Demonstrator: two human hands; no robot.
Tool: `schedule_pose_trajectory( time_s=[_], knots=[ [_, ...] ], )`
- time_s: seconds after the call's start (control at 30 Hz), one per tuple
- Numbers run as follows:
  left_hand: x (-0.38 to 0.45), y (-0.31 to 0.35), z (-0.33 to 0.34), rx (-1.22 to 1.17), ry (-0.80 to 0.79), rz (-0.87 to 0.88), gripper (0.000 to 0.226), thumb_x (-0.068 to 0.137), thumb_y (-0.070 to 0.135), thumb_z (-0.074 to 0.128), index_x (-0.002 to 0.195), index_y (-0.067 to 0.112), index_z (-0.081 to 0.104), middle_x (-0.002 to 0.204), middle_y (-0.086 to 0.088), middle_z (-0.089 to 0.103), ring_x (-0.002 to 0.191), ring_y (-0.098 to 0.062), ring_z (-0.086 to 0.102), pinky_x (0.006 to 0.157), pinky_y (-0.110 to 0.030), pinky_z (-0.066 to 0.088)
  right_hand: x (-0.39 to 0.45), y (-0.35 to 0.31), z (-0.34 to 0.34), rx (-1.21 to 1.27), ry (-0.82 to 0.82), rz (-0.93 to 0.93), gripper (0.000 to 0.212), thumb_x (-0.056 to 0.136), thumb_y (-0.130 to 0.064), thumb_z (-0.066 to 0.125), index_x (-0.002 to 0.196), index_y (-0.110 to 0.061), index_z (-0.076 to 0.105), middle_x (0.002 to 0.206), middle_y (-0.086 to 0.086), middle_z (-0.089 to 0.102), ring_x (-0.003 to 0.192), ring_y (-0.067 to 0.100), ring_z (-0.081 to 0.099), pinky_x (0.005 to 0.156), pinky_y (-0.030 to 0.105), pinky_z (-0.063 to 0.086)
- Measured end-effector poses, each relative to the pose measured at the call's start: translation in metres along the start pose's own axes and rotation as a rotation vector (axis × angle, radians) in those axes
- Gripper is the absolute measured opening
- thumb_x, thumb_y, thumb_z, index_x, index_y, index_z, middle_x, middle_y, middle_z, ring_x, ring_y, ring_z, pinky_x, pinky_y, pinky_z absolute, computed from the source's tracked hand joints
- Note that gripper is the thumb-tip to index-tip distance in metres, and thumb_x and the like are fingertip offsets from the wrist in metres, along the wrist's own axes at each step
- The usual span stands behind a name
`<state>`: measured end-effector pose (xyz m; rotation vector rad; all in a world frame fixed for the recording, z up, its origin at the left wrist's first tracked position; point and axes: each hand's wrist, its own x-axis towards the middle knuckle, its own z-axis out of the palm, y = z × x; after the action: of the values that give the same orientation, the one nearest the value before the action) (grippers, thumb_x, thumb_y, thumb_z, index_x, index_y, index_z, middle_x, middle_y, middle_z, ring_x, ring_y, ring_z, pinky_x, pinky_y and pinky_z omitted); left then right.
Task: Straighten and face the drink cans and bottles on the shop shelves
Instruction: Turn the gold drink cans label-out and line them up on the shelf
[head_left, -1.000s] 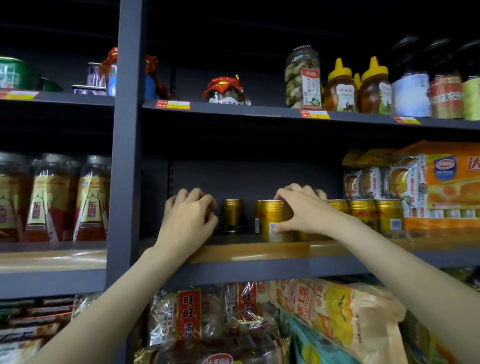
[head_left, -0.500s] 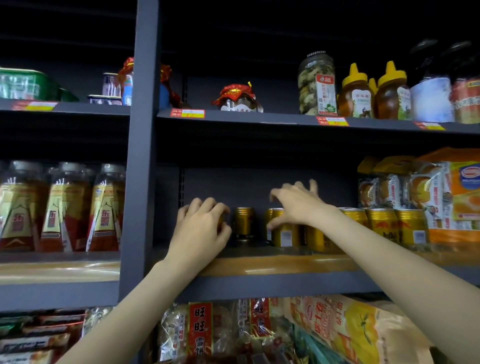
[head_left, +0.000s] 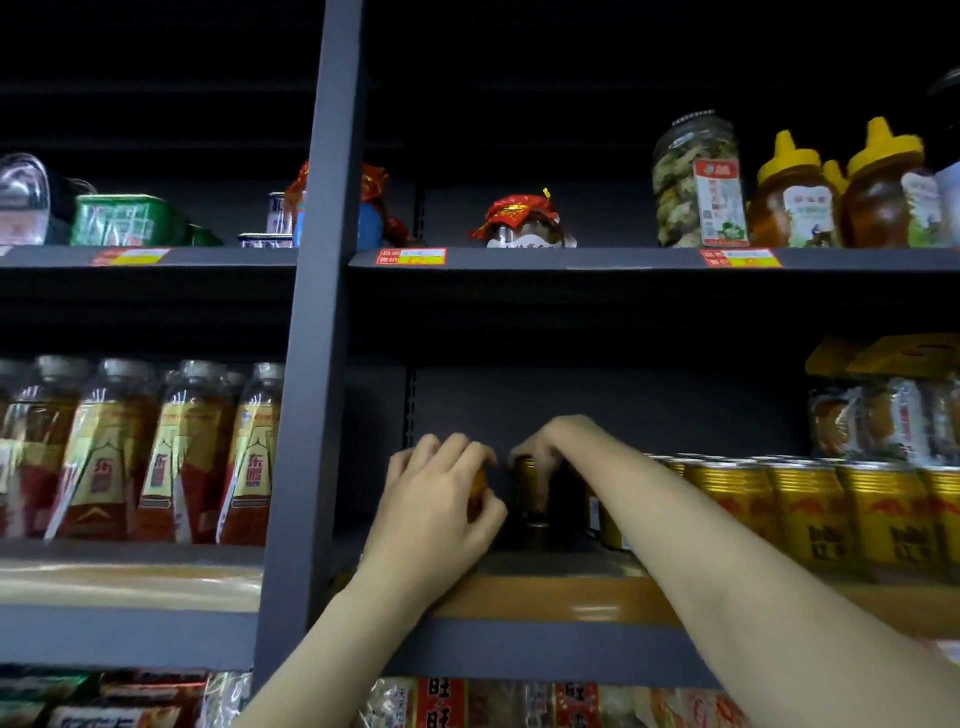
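A row of gold drink cans (head_left: 810, 512) with red print stands along the middle shelf (head_left: 550, 603) on the right. My left hand (head_left: 436, 506) curls round a gold can (head_left: 479, 488) at the shelf's left end; most of that can is hidden. Just right of it, my right hand (head_left: 558, 444) reaches deep into the shelf and grips the top of another gold can (head_left: 530, 488) standing further back. My right forearm crosses in front of the nearest cans of the row.
A grey upright post (head_left: 311, 364) divides the shelving. Left of it stand several bottles (head_left: 171, 452) with red and yellow labels. The upper shelf holds a red-capped jar (head_left: 522, 223), a clear jar (head_left: 696, 179) and honey bottles (head_left: 795, 197). Snack packs (head_left: 883, 421) sit behind the cans.
My right hand has left the front can and moved left and deeper, gripping the lone can at the back. My left hand stays on its can. The view has moved closer.
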<state>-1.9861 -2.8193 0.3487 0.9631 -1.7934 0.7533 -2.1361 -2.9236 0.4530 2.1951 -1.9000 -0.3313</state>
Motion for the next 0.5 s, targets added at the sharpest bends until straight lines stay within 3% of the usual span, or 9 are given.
schedule_pose_trajectory(
  time_s=[0.2,0.33,0.43,0.5],
  knots=[
    [-0.001,0.0,0.0,0.021,-0.007,0.008,0.039,0.078,0.041,0.033,0.1,0.02,0.058,0.093,0.006,0.054,0.089,-0.016,0.045,0.078,-0.03,0.029,-0.014,0.011,0.004,0.235,0.112,-0.239,0.049,0.079,-0.02,0.074,0.122,-0.029,0.052,0.128,-0.004,0.041,0.116,0.023,0.046,0.086,0.038,0.054],
    [-0.001,0.001,-0.003,0.007,-0.027,-0.001,0.041,0.079,0.042,0.032,0.103,0.02,0.058,0.098,0.006,0.056,0.093,-0.017,0.044,0.081,-0.03,0.027,-0.065,0.018,0.013,0.472,0.357,-0.453,0.034,0.082,-0.015,0.07,0.112,-0.024,0.057,0.106,-0.014,0.048,0.099,0.011,0.053,0.077,0.026,0.056],
    [-0.001,0.003,-0.008,-0.01,-0.059,-0.031,0.029,0.087,0.032,0.045,0.11,0.019,0.057,0.106,0.004,0.056,0.101,-0.018,0.044,0.088,-0.032,0.027,-0.118,0.026,0.021,0.585,0.514,-0.559,0.029,0.086,-0.012,0.066,0.113,-0.02,0.058,0.101,-0.019,0.048,0.091,-0.002,0.052,0.072,0.005,0.047],
    [0.0,0.01,-0.01,-0.046,-0.036,-0.076,0.032,0.09,0.034,0.043,0.115,0.021,0.057,0.114,0.005,0.057,0.11,-0.017,0.044,0.098,-0.03,0.021,-0.147,0.033,0.03,0.687,0.575,-0.591,0.025,0.087,-0.015,0.065,0.107,-0.029,0.06,0.108,-0.017,0.049,0.1,-0.001,0.052,0.077,0.01,0.048]
  ],
)
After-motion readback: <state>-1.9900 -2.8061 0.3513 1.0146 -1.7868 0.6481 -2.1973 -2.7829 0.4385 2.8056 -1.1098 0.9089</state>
